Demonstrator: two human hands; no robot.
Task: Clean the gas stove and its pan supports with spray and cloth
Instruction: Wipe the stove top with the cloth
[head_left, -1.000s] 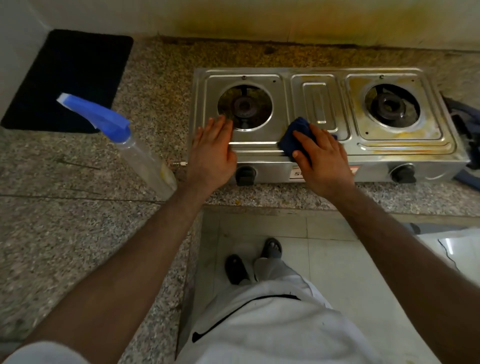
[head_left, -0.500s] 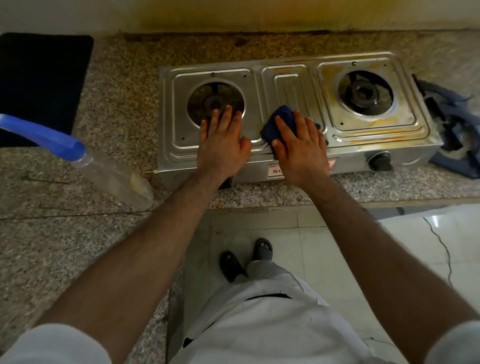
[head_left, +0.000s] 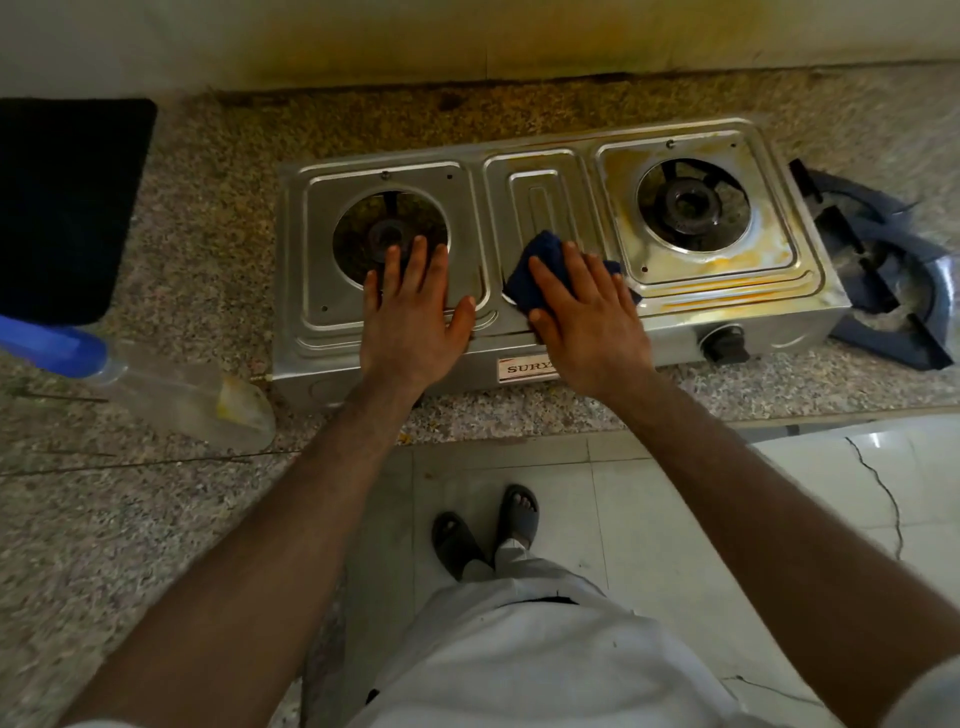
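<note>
While the left hand (head_left: 410, 312) rests flat on the front of the gas stove (head_left: 540, 254), fingers straight and holding nothing, the right hand (head_left: 587, 317) presses a dark blue cloth (head_left: 540, 260) on the steel top between the two burners. Its fingers lie almost straight over the cloth, only the thumb bends at the edge of it. Compared with one second ago, the cloth is a little more to the left and nearer to the front edge, and the left hand has moved from beside the left burner (head_left: 389, 239) toward the middle of the stove; I judge that the wiping goes in short strokes over the centre panel. Yellow stains remain around the right burner (head_left: 691, 205), so this side is probably not yet cleaned. Both pan supports (head_left: 883, 280) lie on the granite counter (head_left: 208, 197) just beside the right end of the stove. To the left, the spray bottle (head_left: 171, 384) stands on the counter.
</note>
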